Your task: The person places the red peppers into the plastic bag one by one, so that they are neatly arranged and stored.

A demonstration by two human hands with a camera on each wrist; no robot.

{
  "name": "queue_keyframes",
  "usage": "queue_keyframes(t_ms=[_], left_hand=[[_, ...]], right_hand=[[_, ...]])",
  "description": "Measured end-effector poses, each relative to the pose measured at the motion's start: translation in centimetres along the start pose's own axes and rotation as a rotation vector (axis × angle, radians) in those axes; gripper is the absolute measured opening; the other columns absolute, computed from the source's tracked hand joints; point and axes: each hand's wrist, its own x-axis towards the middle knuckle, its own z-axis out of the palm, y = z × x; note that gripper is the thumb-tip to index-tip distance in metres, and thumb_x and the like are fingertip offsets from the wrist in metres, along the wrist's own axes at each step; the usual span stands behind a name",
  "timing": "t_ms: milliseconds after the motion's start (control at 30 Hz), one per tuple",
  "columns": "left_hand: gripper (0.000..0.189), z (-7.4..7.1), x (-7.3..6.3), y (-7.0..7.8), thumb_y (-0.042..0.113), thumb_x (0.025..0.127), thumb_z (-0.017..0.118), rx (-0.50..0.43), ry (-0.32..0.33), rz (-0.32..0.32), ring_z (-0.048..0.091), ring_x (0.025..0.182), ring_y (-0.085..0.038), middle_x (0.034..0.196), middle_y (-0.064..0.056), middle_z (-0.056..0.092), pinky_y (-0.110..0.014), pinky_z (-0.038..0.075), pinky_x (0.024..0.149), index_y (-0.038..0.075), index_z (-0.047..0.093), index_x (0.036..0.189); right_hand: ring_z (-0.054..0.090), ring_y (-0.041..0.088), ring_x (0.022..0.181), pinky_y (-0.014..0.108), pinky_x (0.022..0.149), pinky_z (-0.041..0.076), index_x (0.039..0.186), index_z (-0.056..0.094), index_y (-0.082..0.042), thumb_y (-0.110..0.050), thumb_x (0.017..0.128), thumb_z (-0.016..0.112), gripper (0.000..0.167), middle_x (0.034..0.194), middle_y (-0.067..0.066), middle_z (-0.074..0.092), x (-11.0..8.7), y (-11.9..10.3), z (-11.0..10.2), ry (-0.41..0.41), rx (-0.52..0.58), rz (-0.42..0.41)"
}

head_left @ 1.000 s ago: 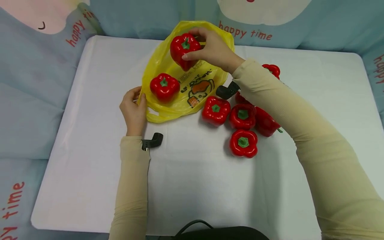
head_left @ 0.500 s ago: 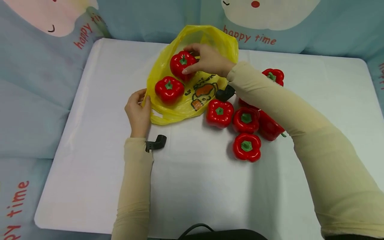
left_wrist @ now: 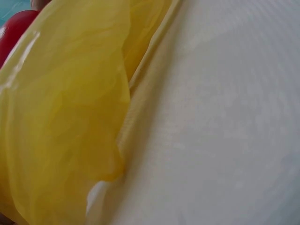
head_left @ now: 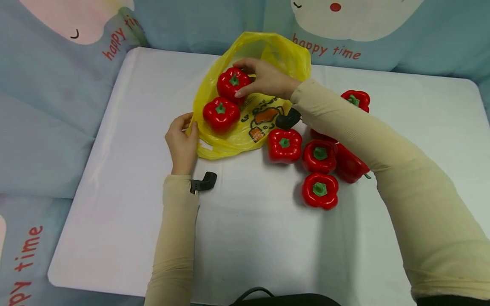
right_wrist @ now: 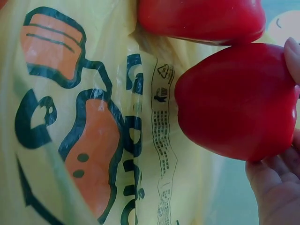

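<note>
In the head view, a yellow plastic bag (head_left: 292, 53) lies spread with its mouth gaping on the white table (head_left: 245, 238). My right hand (head_left: 269, 78) holds a red bell pepper (head_left: 226, 87) inside it, thumb on the near side and fingers behind. That pepper sits against a second red bell pepper (head_left: 218, 120) in the bag; the right wrist view shows the held pepper (right_wrist: 234, 103) touching the other. At the bag's left edge, my left hand (head_left: 183, 142) pinches the plastic. The left wrist view shows mostly yellow bag (left_wrist: 70, 112) and table; its fingers are hidden.
Right of the bag, several red bell peppers stand close together, one nearest (head_left: 284, 145) and another in front (head_left: 320, 190). One pepper (head_left: 349, 163) lies on its side. Farther back is another pepper (head_left: 357, 98), partly hidden by the right sleeve (head_left: 344, 119). A blue printed curtain (head_left: 214, 21) hangs behind.
My right hand has lowered the bell pepper deeper into the bag, down against the other pepper. My left hand keeps its grip on the bag's edge. The head view has shifted slightly.
</note>
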Motion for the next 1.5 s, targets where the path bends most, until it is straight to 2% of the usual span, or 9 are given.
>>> queue_keyframes(t_ms=[267, 467, 567, 767, 900, 1033, 1333, 1500], left_hand=[[0.026, 0.0, -0.1, 0.2, 0.007, 0.092, 0.059, 0.001, -0.001, -0.007, 0.058, 0.095, -0.024, 0.108, -0.015, 0.063, -0.03, 0.048, 0.084, -0.002, 0.064, 0.115], [0.025, -0.1, -0.1, 0.3, 0.007, 0.091, 0.059, -0.002, -0.003, -0.015, 0.059, 0.095, -0.023, 0.108, -0.015, 0.063, -0.029, 0.048, 0.084, -0.002, 0.064, 0.115], [0.025, -0.1, 0.0, 0.3, 0.006, 0.091, 0.059, -0.002, -0.003, -0.015, 0.059, 0.095, -0.023, 0.108, -0.015, 0.064, -0.028, 0.048, 0.084, -0.002, 0.064, 0.115], [0.026, -0.1, -0.1, 0.2, 0.008, 0.092, 0.058, 0.002, -0.011, -0.023, 0.058, 0.096, -0.023, 0.109, -0.015, 0.063, -0.028, 0.048, 0.085, -0.001, 0.064, 0.116], [0.026, -0.1, -0.1, 0.2, 0.008, 0.092, 0.058, 0.005, -0.009, -0.028, 0.058, 0.096, -0.022, 0.109, -0.015, 0.063, -0.028, 0.048, 0.085, -0.001, 0.064, 0.116], [0.026, -0.2, 0.0, 0.3, 0.008, 0.092, 0.058, 0.006, -0.007, -0.027, 0.058, 0.096, -0.023, 0.109, -0.015, 0.063, -0.028, 0.048, 0.085, -0.001, 0.064, 0.116], [0.026, -0.3, 0.0, 0.4, 0.007, 0.092, 0.058, 0.005, -0.011, -0.032, 0.058, 0.097, -0.024, 0.109, -0.015, 0.063, -0.029, 0.047, 0.086, -0.001, 0.064, 0.116], [0.025, -0.2, -0.1, 0.4, 0.007, 0.092, 0.058, 0.008, -0.005, -0.018, 0.058, 0.097, -0.024, 0.108, -0.016, 0.063, -0.03, 0.048, 0.086, -0.002, 0.064, 0.114]], right_hand=[[0.037, 0.017, 0.13, 0.024, 0.101, 0.036, 0.146, 0.028, -0.004, -0.018, 0.085, 0.071, 0.076, 0.145, 0.006, 0.036, 0.2, 0.0, 0.2, -0.063, 0.011, 0.0], [0.032, 0.017, 0.134, 0.024, 0.105, 0.031, 0.149, 0.021, -0.005, -0.02, 0.081, 0.075, 0.087, 0.151, 0.006, 0.028, 0.1, 0.0, 0.1, -0.074, -0.038, 0.073], [0.032, 0.018, 0.134, 0.024, 0.106, 0.031, 0.15, 0.018, -0.005, -0.017, 0.081, 0.075, 0.09, 0.151, 0.007, 0.026, 0.0, -0.1, 0.1, -0.075, -0.029, 0.108], [0.043, 0.02, 0.126, 0.025, 0.099, 0.039, 0.146, 0.026, -0.001, -0.009, 0.085, 0.07, 0.075, 0.145, 0.01, 0.036, 0.2, -0.5, 0.2, -0.048, -0.05, 0.098], [0.048, 0.019, 0.122, 0.025, 0.097, 0.042, 0.14, 0.037, 0.0, -0.006, 0.086, 0.068, 0.063, 0.137, 0.011, 0.046, 0.4, -0.9, 0.5, -0.014, -0.106, 0.076], [0.049, 0.019, 0.12, 0.025, 0.096, 0.042, 0.136, 0.041, -0.001, -0.003, 0.086, 0.066, 0.056, 0.133, 0.01, 0.049, 0.6, -1.1, 0.7, 0.008, -0.111, 0.066], [0.049, 0.022, 0.122, 0.027, 0.097, 0.043, 0.137, 0.036, 0.0, -0.007, 0.084, 0.07, 0.062, 0.136, 0.013, 0.047, 0.7, -0.9, 0.5, -0.049, -0.114, 0.132], [0.05, 0.024, 0.12, 0.028, 0.096, 0.043, 0.129, 0.043, 0.002, -0.008, 0.084, 0.07, 0.054, 0.131, 0.014, 0.049, 0.8, -0.8, 0.6, -0.041, -0.122, 0.131]])
